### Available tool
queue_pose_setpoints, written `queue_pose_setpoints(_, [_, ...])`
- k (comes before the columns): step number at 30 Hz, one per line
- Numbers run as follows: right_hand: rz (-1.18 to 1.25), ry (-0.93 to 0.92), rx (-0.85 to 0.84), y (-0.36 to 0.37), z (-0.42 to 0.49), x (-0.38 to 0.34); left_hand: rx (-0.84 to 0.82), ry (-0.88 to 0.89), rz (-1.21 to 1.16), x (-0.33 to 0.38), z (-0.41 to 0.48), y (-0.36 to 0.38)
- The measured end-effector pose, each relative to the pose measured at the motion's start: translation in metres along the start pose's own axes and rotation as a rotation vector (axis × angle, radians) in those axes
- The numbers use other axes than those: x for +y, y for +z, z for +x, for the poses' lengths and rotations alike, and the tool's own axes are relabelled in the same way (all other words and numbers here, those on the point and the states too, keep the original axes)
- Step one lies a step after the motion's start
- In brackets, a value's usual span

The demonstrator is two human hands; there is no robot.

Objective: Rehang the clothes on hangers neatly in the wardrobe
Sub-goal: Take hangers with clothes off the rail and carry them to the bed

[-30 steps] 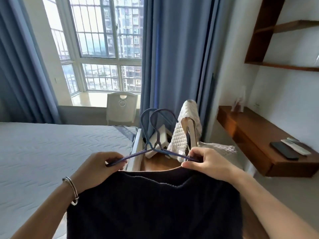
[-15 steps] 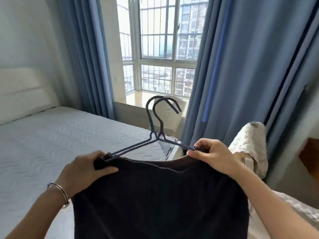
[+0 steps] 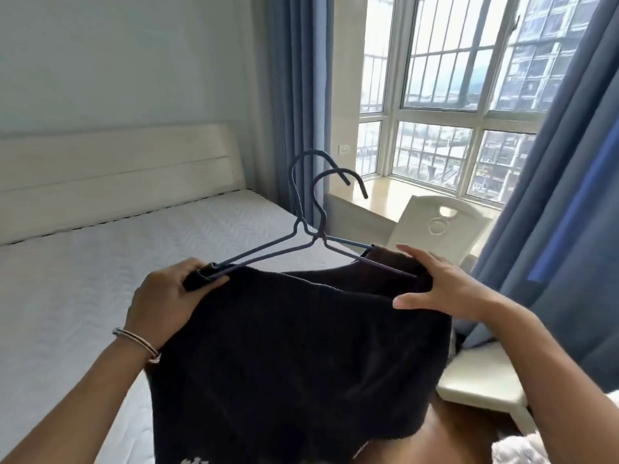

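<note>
Two thin blue hangers (image 3: 313, 226) held in air over bed (image 3: 83, 262), nested one behind other. Long axis roughly left-right, left end nearer and lower, right end farther. Hooks up, open tips curving right toward window (image 3: 452, 95). Dark garment (image 3: 301, 356) draped on hanger shoulders, hanging down toward camera, neckline gaping at top centre. Left hand (image 3: 164, 298) clamped on left hanger ends and fabric, thumb on top. Right hand (image 3: 445, 289) on right shoulder: fingers straight, thumb spread below, pinching fabric edge. White chair (image 3: 435, 229) behind garment.
</note>
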State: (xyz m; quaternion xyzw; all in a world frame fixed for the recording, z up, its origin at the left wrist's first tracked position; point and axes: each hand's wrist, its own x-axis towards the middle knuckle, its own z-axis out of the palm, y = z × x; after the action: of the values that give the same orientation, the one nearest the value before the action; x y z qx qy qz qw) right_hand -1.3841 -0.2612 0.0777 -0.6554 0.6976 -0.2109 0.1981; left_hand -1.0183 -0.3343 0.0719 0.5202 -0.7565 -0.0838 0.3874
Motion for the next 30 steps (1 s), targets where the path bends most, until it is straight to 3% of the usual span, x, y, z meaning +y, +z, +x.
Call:
queue_pose_setpoints(3, [-0.07, -0.065, 0.022, 0.004, 0.044, 0.018, 0.049, -0.022, 0.03, -0.008, 0.015, 0.009])
queue_pose_setpoints(8, [-0.022, -0.175, 0.269, 0.018, 0.118, 0.042, 0.109, -0.011, 0.1, -0.025, 0.051, 0.041])
queue_pose_setpoints(18, [0.058, -0.252, 0.514, -0.003, 0.26, 0.02, 0.205, -0.085, 0.211, -0.058, 0.156, 0.08])
queue_pose_setpoints(22, [0.058, -0.222, 0.48, 0.009, 0.316, 0.026, 0.156, -0.129, 0.207, -0.084, 0.19, 0.106])
queue_pose_setpoints(27, [0.008, -0.182, 0.32, 0.051, 0.384, 0.053, -0.005, -0.327, 0.286, -0.128, 0.218, 0.155])
queue_pose_setpoints(30, [0.018, -0.164, 0.288, 0.067, 0.432, 0.062, 0.003, -0.387, 0.299, -0.149, 0.248, 0.18])
